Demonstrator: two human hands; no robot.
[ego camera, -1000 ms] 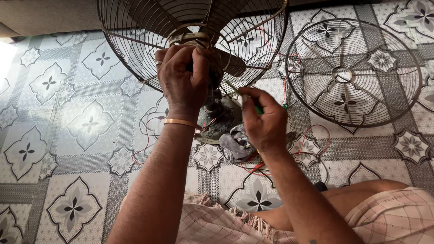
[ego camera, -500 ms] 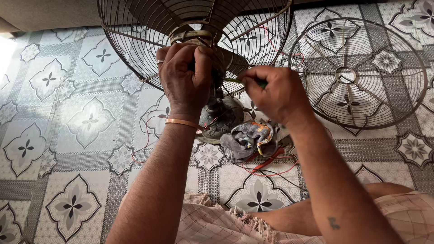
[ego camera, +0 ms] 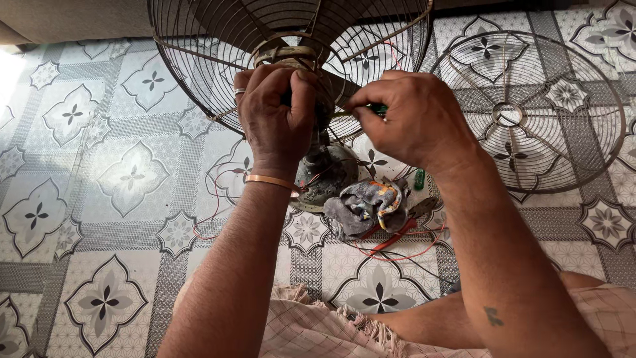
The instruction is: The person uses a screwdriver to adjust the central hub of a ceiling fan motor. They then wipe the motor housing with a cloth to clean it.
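Raised since the earlier frame, the right hand [ego camera: 417, 119] is closed on a green-handled tool [ego camera: 371, 109] at the fan motor [ego camera: 318, 99], gripped by the left hand [ego camera: 275, 113] behind the fan guard [ego camera: 199, 53] over the tiled floor [ego camera: 99, 199], so motor work seems underway, needing steady tool alignment.

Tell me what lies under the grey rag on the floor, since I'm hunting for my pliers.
Red handles and thin red wires stick out from beneath the grey rag on the tiled floor. Whatever tool head they belong to is covered by the cloth.
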